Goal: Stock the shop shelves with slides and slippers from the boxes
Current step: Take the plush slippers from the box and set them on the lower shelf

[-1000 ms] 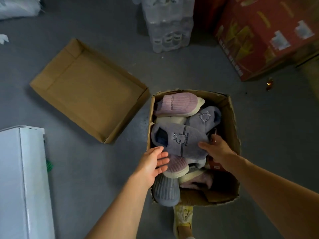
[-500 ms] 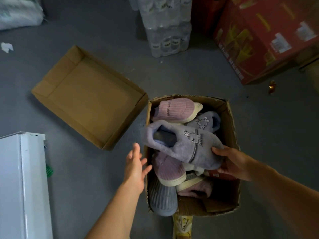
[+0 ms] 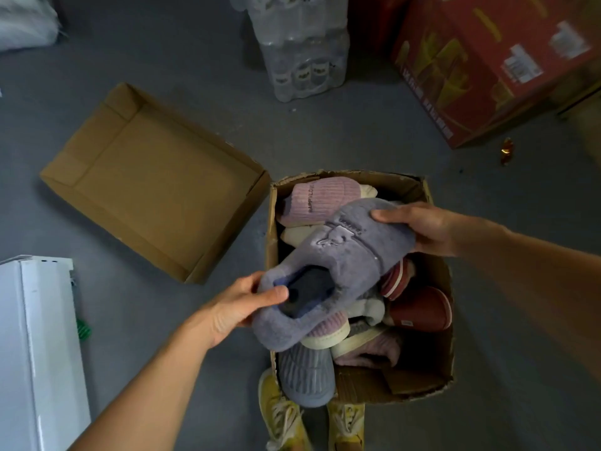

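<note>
Head view: we see both hands on one fluffy grey-purple slipper (image 3: 338, 265), held just above the open box (image 3: 439, 323) of slippers. The left hand (image 3: 240, 307) grips the heel end, thumb curled over the rim of the opening, at the box's left edge. The right hand (image 3: 422, 227) holds the toe end, thumb on top, fingers underneath, over the box's far right part. The slipper lies tilted between them, toe away from us.

Inside the box we see a pink ribbed slipper (image 3: 320, 198) at the far side, a dark red one (image 3: 419, 309) at the right, and a grey ribbed one (image 3: 305, 372) sticking over the near edge. Just left of the box lies an empty tray (image 3: 156, 180) of cardboard. Beyond the box stand wrapped bottles (image 3: 302, 60) and a red carton (image 3: 487, 63). A white cabinet (image 3: 35, 353) is well left. All rest on a grey floor (image 3: 507, 196); yellow shoes (image 3: 283, 421) show just near the box.
</note>
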The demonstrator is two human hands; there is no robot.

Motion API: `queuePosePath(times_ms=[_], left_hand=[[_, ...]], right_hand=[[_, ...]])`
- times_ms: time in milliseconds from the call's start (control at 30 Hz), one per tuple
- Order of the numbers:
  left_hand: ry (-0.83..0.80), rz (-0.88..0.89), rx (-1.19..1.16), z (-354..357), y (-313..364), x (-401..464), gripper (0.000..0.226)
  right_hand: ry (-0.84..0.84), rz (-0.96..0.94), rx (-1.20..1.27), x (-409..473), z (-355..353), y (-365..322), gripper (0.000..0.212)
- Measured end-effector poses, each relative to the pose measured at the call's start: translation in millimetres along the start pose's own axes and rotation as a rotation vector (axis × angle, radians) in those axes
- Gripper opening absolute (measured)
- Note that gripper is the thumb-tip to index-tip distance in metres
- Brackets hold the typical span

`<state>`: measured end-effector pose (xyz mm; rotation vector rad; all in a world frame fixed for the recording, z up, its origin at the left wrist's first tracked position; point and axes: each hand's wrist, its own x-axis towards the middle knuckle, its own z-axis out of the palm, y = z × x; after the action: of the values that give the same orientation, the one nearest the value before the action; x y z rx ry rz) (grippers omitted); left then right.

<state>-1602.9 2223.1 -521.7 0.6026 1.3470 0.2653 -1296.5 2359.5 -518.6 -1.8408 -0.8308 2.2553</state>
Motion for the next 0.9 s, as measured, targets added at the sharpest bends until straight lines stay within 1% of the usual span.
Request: queuePosePath(times_ms=[33,67,100,133,167,200,233,267,300,333,367,400,433,467,500,533,600,667,700,767,833,900], left_hand=[[0.005,0.013,0.029,5.2,0.4,2.5,0.082],[0.052,0.031,0.034,9.9,-1.1,6.2,0.067],[0.152,0.041,0.004,13.9,-3.2,10.0,0.049],[0.278,0.048,-0.051,16.7,-7.3,13.8,0.033],[0.404,0.046,-0.11,17.0,-14.3,17.6,0.023],[0.504,0.033,-0.168,15.9,-22.2,22.0,0.015],[0.561,0.02,-0.234,15.6,-28.3,25.1,0.009],[0.589,0.014,-0.31,15.0,-34.4,28.7,0.007],[0.6,0.014,-0.385,14.9,-39.4,32.7,0.008],[0.609,0.008,-0.456,15.7,-43.4,36.7,0.015],[0.622,0.0,-0.521,16.1,-46.3,40.7,0.024],[0.631,-0.006,-0.572,16.1,-49.5,45.2,0.031],[0.631,-0.002,-0.607,16.8,-51.9,49.0,0.034],[0.628,0.004,-0.628,17.9,-54.6,52.7,0.035],[0.627,0.008,-0.639,18.5,-57.6,56.2,0.035],[0.626,0.012,-0.643,19.5,-60.3,59.1,0.036],[0.623,0.021,-0.647,21.0,-68.1,65.6,0.037],[0.622,0.025,-0.655,23.6,-74.8,71.6,0.038],[0.629,0.026,-0.66,24.1,-78.1,74.6,0.038],[0.645,0.031,-0.651,25.1,-82.6,78.5,0.037],[0.645,0.055,-0.633,27.0,-85.2,79.0,0.035],[0.658,0.057,-0.642,28.4,-86.1,77.8,0.031]], right_hand=[[0.033,-0.016,-0.034,2.9,9.5,-0.6,0.064],[0.067,-0.047,-0.046,6.9,17.0,-0.4,0.062],[0.103,-0.081,-0.022,11.9,21.8,0.2,0.061],[0.124,-0.106,0.058,16.8,24.7,0.9,0.059],[0.163,-0.126,0.148,19.7,26.3,2.0,0.051],[0.239,-0.132,0.212,24.9,24.9,5.9,0.039],[0.324,-0.118,0.217,29.2,22.5,10.0,0.027],[0.414,-0.087,0.173,35.0,18.9,18.4,0.02],[0.484,-0.062,0.105,39.1,17.1,26.3,0.014],[0.537,-0.05,0.005,45.8,13.5,36.6,0.011],[0.557,-0.038,-0.151,51.5,9.6,45.9,0.031],[0.541,-0.009,-0.376,55.0,7.8,52.1,0.049],[0.519,-0.003,-0.602,54.9,8.4,54.6,0.058],[0.512,-0.023,-0.737,57.2,8.7,55.7,0.063],[0.516,-0.045,-0.78,60.8,7.7,55.1,0.065],[0.514,-0.059,-0.768,70.4,2.9,55.4,0.069],[0.508,-0.011,-0.775,88.4,-5.5,54.1,0.077],[0.462,0.009,-0.682,102.3,-11.5,51.7,0.084],[0.436,0.024,-0.614,108.8,-14.9,52.2,0.084],[0.426,0.035,-0.554,114.3,-18.7,55.6,0.078],[0.504,0.024,-0.533,117.2,-25.7,62.3,0.074],[0.555,-0.003,-0.472,111.7,-28.4,65.2,0.056]])
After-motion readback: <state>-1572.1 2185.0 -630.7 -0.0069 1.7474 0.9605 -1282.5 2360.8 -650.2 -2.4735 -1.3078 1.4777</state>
